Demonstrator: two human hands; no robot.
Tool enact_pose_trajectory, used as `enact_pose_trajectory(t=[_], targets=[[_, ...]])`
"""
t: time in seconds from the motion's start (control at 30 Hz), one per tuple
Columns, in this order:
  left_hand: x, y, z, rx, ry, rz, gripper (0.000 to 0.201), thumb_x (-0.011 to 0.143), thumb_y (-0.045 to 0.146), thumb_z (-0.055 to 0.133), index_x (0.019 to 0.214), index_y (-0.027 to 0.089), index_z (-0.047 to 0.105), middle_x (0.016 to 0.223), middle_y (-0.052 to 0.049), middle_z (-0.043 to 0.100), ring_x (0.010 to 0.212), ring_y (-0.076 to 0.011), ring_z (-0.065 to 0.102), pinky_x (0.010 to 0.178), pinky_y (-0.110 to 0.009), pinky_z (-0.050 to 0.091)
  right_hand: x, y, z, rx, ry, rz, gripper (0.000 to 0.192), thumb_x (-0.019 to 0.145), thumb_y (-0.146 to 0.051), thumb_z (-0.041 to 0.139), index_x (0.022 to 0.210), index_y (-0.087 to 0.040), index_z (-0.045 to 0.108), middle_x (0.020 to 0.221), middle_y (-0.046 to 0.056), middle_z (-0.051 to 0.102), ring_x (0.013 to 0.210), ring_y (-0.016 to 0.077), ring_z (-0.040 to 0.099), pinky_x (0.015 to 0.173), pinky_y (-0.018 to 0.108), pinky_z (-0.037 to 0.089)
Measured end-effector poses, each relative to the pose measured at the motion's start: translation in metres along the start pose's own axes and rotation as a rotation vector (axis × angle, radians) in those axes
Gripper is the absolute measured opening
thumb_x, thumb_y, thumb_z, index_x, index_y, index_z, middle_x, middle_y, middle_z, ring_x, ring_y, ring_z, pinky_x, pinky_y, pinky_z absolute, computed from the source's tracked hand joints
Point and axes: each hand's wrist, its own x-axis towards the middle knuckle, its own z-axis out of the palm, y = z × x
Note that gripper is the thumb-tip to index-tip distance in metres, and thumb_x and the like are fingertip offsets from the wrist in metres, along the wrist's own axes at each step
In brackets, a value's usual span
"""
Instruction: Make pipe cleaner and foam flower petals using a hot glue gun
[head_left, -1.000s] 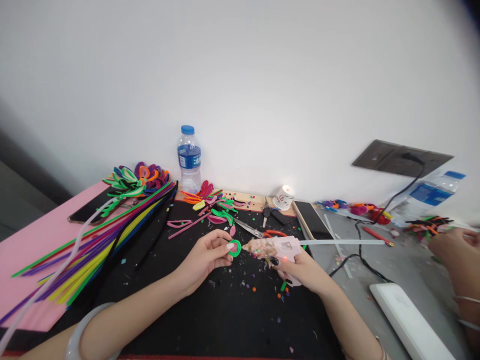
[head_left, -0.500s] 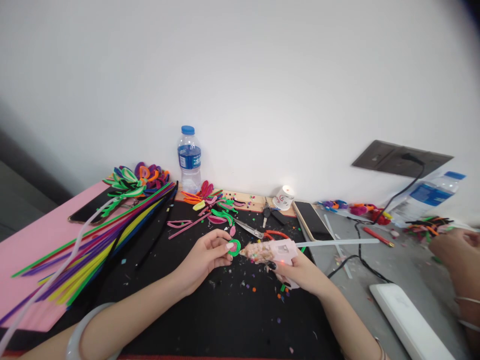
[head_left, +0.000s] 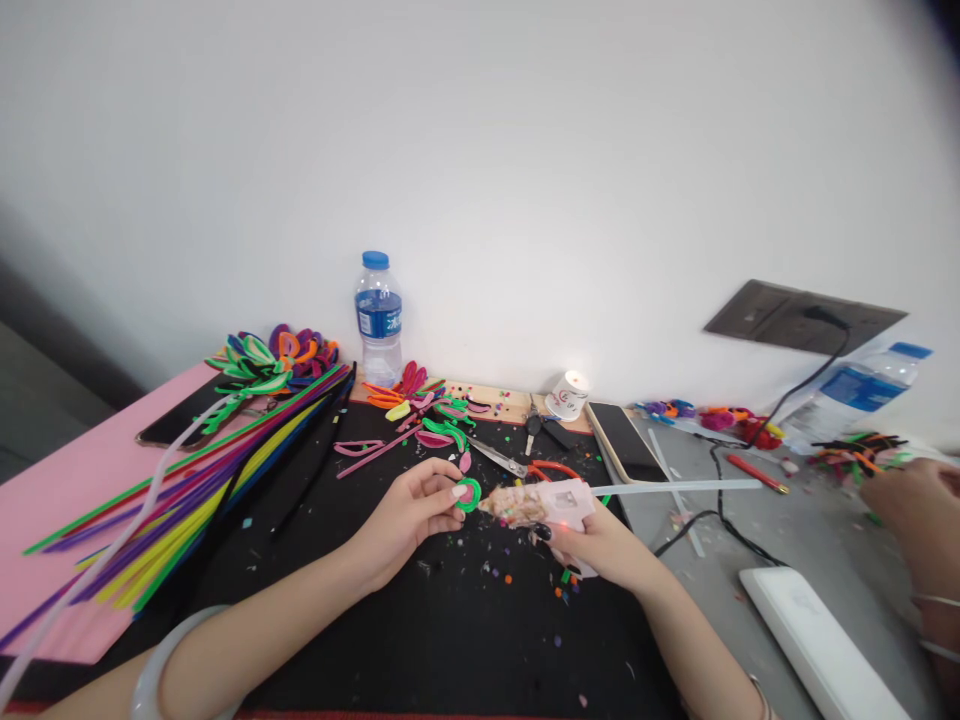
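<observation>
The black mat (head_left: 390, 620) and the bundle of long pipe cleaners (head_left: 202, 470) at its nine o'clock lie as before. The right hand (head_left: 600, 545) keeps its fist closed round the pink glue gun (head_left: 551, 503), nozzle at nine o'clock, now touching the loop where a second ago it stood just short. The left hand (head_left: 416, 510) has not shifted, fingertips pinched on the green and pink pipe-cleaner loop (head_left: 469, 494), above mid-mat. Another person's hand (head_left: 911, 505) at three o'clock has drifted slightly.
</observation>
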Motion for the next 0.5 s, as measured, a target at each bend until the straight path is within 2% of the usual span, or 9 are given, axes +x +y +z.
enact_pose_trajectory(t=[0.2,0.4,0.5], targets=[[0.0,0.002,0.001,-0.006,0.0,0.001,0.021,0.07,0.024,0.072,0.083,0.017,0.057,0.069,0.002,0.056,0.061,-0.007,0.054,0.062,-0.02,0.046,-0.004,-0.013,0.0,-0.036,0.003,0.019,0.054,0.071,-0.049,0.062,0.106,-0.009,0.052,0.049,-0.008,0.036,0.042,0.0047,0.03,0.039,0.017,0.024],[0.0,0.001,0.0,-0.007,-0.004,-0.001,0.021,0.07,0.025,0.071,0.084,0.018,0.057,0.07,0.002,0.057,0.061,-0.0072,0.054,0.062,-0.02,0.047,-0.004,-0.011,-0.001,-0.05,0.03,0.031,0.046,0.07,-0.049,0.062,0.095,-0.011,0.054,0.048,-0.008,0.037,0.042,0.0051,0.031,0.04,0.018,0.024],[0.0,0.001,-0.001,-0.005,-0.006,-0.002,0.021,0.07,0.024,0.072,0.084,0.017,0.057,0.071,0.002,0.057,0.061,-0.0072,0.055,0.062,-0.02,0.046,-0.004,-0.01,-0.001,-0.034,0.041,0.029,0.049,0.069,-0.049,0.063,0.098,-0.011,0.054,0.049,-0.008,0.038,0.043,0.0054,0.03,0.04,0.018,0.024]])
